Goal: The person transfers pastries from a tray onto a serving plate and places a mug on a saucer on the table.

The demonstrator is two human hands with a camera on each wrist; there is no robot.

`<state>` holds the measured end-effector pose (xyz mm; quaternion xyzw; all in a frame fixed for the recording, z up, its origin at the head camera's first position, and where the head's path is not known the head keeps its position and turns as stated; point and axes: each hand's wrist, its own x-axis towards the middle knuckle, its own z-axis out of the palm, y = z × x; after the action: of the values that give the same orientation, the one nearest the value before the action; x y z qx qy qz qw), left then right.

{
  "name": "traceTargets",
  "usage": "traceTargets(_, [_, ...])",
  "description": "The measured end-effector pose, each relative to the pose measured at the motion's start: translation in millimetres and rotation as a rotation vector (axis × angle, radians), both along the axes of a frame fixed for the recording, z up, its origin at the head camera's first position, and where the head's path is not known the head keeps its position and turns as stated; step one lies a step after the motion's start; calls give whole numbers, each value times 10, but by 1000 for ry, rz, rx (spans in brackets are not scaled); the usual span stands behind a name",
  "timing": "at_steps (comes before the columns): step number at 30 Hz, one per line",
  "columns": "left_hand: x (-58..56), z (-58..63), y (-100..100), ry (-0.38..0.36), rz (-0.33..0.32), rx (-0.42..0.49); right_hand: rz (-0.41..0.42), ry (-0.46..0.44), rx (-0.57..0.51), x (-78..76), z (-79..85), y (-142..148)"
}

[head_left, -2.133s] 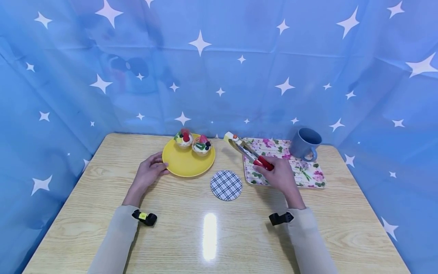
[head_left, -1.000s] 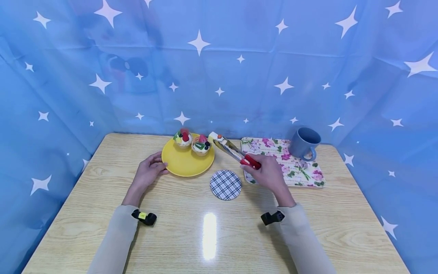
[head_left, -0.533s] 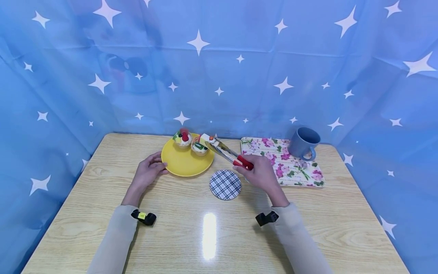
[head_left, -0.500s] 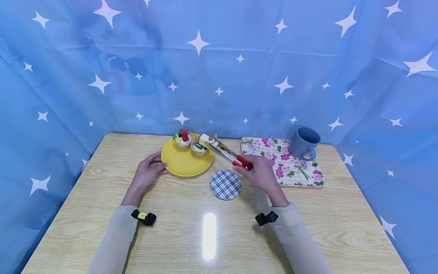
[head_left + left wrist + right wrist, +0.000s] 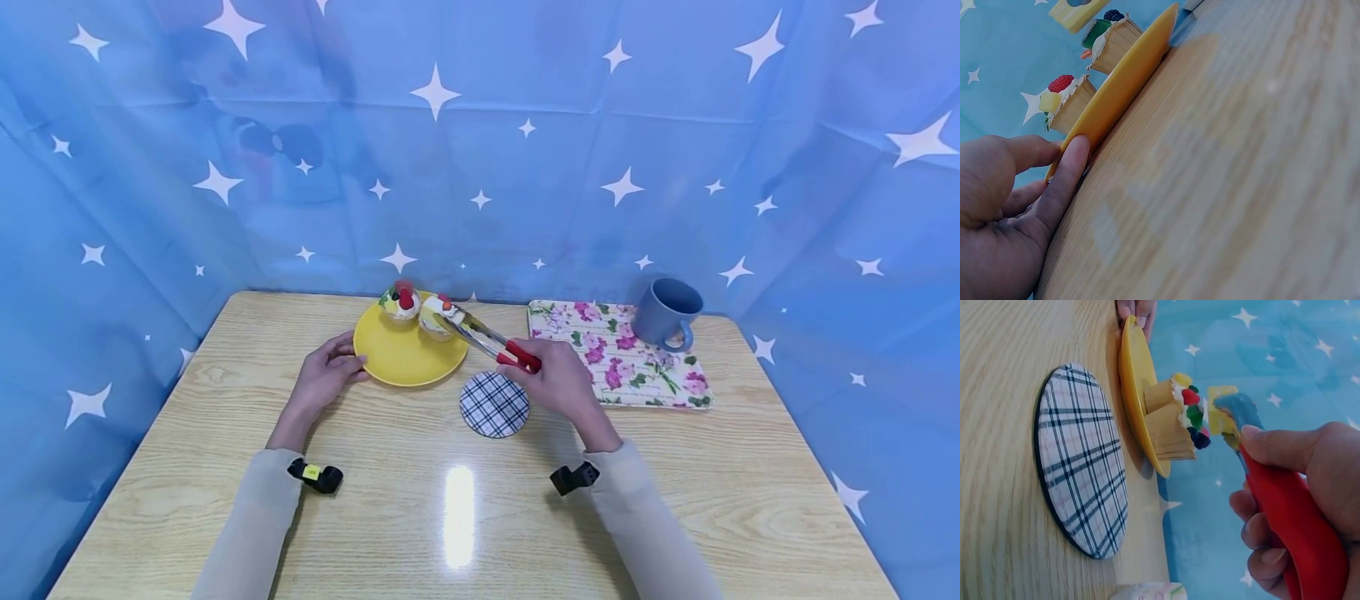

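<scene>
Just left of the frame's centre, the cake piece [image 5: 432, 312], held by tongs [image 5: 1297, 512] the right hand [image 5: 557, 377] grips, has moved left above the yellow plate [image 5: 407, 358], whose rim the left hand [image 5: 324, 377] pinches, so the carry seems nearly complete.

Right-hand grip [image 5: 546, 377], red-handled tongs [image 5: 486, 330], cake piece [image 5: 1220, 392]: moved leftward together. Cake piece, formerly beside floral tray [image 5: 622, 367], now above nearer cupcake [image 5: 1171, 434] on yellow plate [image 5: 405, 358].

Looks like a makeshift filming booth. Blue star-print curtain [image 5: 480, 150] behind the table [image 5: 375, 517] and along both sides; room beyond hidden. Person wears small black wrist cameras [image 5: 574, 478]. Household touch from tableware: yellow plate [image 5: 408, 354], mug [image 5: 660, 321], flowered tray [image 5: 645, 383]. Home or lab, cannot tell.
</scene>
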<state>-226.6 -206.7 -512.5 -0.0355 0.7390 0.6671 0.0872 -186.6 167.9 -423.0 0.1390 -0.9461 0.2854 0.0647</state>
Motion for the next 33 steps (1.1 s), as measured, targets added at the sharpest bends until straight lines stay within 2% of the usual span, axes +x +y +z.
traceTargets(15, [6,13,-6,-12,3,7,49,23,0,-27,-8,-135])
traceTargets(33, [0,-7,-8,-7,-1,17,97,-12,-19,-50,-37,-294])
